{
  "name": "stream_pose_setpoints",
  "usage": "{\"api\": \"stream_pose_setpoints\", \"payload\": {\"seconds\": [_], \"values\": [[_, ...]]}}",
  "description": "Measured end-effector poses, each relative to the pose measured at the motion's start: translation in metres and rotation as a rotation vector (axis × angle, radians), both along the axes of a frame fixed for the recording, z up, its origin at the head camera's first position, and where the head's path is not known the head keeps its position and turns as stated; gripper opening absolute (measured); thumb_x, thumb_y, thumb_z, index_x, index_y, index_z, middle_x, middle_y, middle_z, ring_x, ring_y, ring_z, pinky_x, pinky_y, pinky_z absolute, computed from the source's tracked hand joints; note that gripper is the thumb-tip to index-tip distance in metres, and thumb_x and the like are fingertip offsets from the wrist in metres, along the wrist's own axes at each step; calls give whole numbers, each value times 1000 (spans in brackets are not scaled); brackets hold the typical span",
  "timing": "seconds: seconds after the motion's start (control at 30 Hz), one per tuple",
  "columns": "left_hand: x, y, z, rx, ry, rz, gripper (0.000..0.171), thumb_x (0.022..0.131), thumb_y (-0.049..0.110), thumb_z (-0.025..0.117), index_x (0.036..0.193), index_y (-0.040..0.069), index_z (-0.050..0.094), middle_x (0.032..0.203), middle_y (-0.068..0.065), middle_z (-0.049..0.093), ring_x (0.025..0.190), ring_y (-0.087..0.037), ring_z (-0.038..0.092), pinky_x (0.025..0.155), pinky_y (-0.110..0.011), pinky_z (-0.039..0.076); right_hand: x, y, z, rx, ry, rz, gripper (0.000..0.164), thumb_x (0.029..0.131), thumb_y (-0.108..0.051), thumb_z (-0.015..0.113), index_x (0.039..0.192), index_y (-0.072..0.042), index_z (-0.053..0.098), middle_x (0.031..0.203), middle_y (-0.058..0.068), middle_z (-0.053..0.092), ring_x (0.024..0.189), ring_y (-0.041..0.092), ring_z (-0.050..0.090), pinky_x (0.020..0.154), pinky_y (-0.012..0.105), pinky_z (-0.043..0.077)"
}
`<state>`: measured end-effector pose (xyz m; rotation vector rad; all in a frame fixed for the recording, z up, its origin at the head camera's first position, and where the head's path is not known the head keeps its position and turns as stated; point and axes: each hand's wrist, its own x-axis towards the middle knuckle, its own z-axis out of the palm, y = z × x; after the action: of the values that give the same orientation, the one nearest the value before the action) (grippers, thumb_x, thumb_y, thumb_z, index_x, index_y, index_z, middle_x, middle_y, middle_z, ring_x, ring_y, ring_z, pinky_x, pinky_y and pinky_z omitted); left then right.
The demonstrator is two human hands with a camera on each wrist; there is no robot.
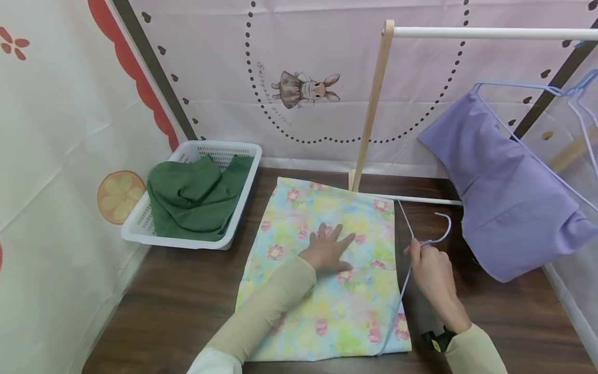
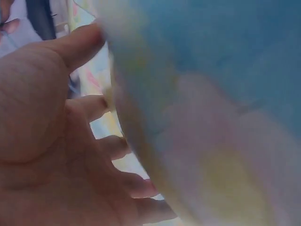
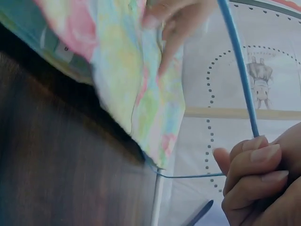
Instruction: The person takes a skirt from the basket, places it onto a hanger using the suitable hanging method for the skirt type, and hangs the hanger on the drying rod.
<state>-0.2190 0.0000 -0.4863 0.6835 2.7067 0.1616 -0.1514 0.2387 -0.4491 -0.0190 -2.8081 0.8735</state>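
A flowered pastel cloth (image 1: 359,301), folded into a rough rectangle, lies on the dark wooden table. My left hand (image 1: 326,252) rests on its middle with the fingers spread. At the cloth's right side, my right hand (image 1: 432,272) grips a light blue hanger (image 1: 449,227) close to its hook. One arm of the hanger goes to the cloth's far right corner, where its end is hidden. The other crosses the cloth's near right edge. In the right wrist view, curled fingers (image 3: 256,176) close round the blue wire. Blurred cloth (image 2: 211,108) covers much of the left wrist view.
A white basket (image 1: 133,235) with dark green cloth (image 1: 187,195) stands at the back left. Behind and to the right is a rack (image 1: 371,109) with a white rail (image 1: 490,33). A purple garment (image 1: 509,197) hangs on another blue hanger at the right.
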Motion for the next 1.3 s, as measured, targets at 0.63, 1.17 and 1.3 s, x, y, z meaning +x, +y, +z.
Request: {"api": "stream_pose_setpoints", "payload": {"seconds": [0.63, 1.17, 1.3], "values": [[21, -1, -6, 9, 73, -56, 80, 86, 63, 58, 153, 37, 25, 161, -5, 15, 141, -50, 8, 105, -68, 20, 2, -3, 5, -4, 12, 38, 53, 107, -24, 32, 86, -1, 75, 42, -3, 38, 37, 17, 34, 38, 32, 30], [14, -14, -16, 90, 11, 27, 81, 89, 67, 49, 155, 34, 17, 162, -7, 4, 142, -48, -2, 108, -67, 12, 15, -27, -3, 56, -106, 35, 53, 104, -45, 36, 67, -9, 45, 53, 3, 38, 43, 20, 37, 41, 33, 30], [12, -49, -9, 158, 24, 125, 77, 93, 59, 51, 156, 30, 19, 161, -11, 4, 142, -48, -2, 108, -66, 10, 17, -32, -7, 44, -87, 34, 51, 106, -40, 34, 72, -7, 53, 53, 3, 41, 44, 19, 40, 41, 33, 32]]}}
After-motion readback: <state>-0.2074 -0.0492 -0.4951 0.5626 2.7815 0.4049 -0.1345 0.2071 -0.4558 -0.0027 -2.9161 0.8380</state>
